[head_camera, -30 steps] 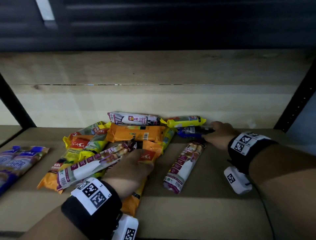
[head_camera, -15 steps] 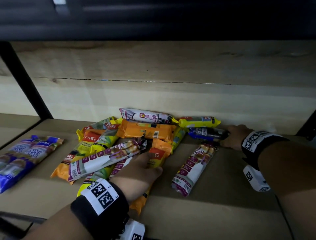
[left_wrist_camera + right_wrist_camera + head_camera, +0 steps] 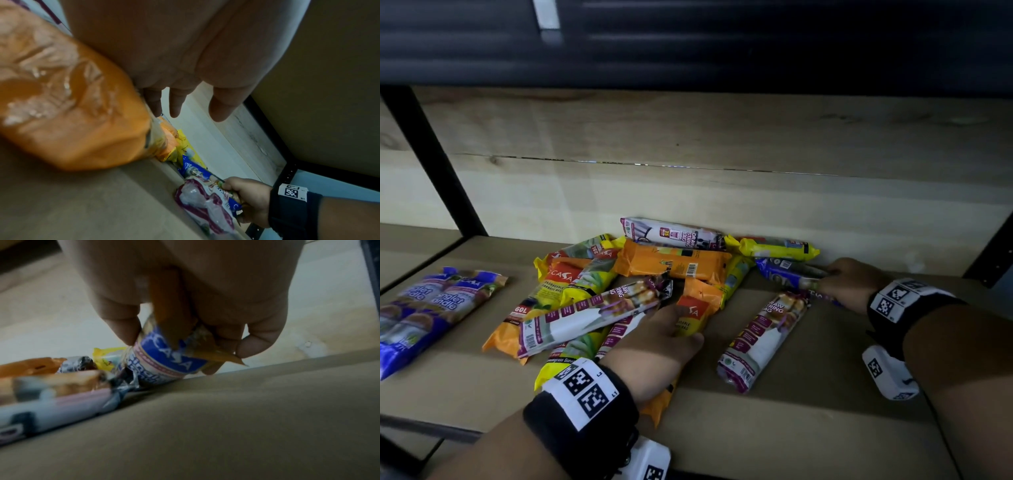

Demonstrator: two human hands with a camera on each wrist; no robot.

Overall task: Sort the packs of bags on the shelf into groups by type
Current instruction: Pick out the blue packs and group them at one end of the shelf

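A mixed pile of bag packs lies mid-shelf in the head view. My right hand [image 3: 835,281] grips the right end of a blue pack [image 3: 784,277] near the back wall. The right wrist view shows its fingers [image 3: 119,318] curled round the blue pack [image 3: 164,363]. My left hand [image 3: 674,325] rests flat on an orange pack [image 3: 695,308] at the pile's front. Its fingers [image 3: 176,104] are straight beside the orange pack [image 3: 72,113]. A white-and-purple drawstring pack [image 3: 763,339] lies alone between my hands.
Several blue packs [image 3: 424,311] lie grouped at the shelf's left. In the pile are a yellow pack [image 3: 774,248], a long orange pack [image 3: 674,263] and white drawstring packs [image 3: 671,234]. Black posts [image 3: 438,164] frame the wooden back wall [image 3: 722,198].
The head view has shifted a little. My right hand stays at the blue pack's end and my left hand stays on the orange pack.
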